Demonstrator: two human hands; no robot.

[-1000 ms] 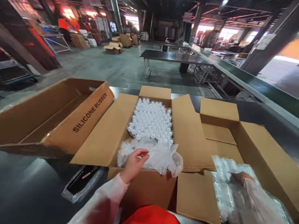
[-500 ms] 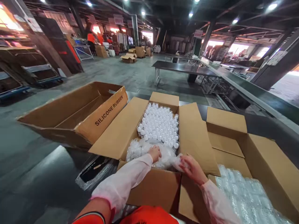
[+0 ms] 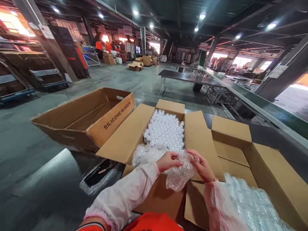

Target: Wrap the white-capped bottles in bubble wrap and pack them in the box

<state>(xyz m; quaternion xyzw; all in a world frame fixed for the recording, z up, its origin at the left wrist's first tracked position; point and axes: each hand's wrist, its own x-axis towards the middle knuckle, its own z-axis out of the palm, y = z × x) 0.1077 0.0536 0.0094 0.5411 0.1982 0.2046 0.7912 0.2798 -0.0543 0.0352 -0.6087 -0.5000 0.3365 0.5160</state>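
Observation:
Between my hands, a crumpled sheet of bubble wrap hangs over the near edge of an open cardboard box. My left hand pinches its left side, and my right hand grips its upper right part. Behind it, the box holds many small clear bottles with white caps, standing close together. More bubble wrap lies inside the box at the near left, partly hidden by my left hand. Both forearms wear white sleeves.
At right, another open carton holds rows of bubble-wrapped items. An open box marked SILICONE RUBBER stands at left. A plastic-wrapped black item lies on the dark table. Beyond are a long table and a conveyor.
My hands have lifted a piece of bubble wrap from the box's near end and drawn it toward me. My left hand has moved right, closer to my right. The view has shifted slightly.

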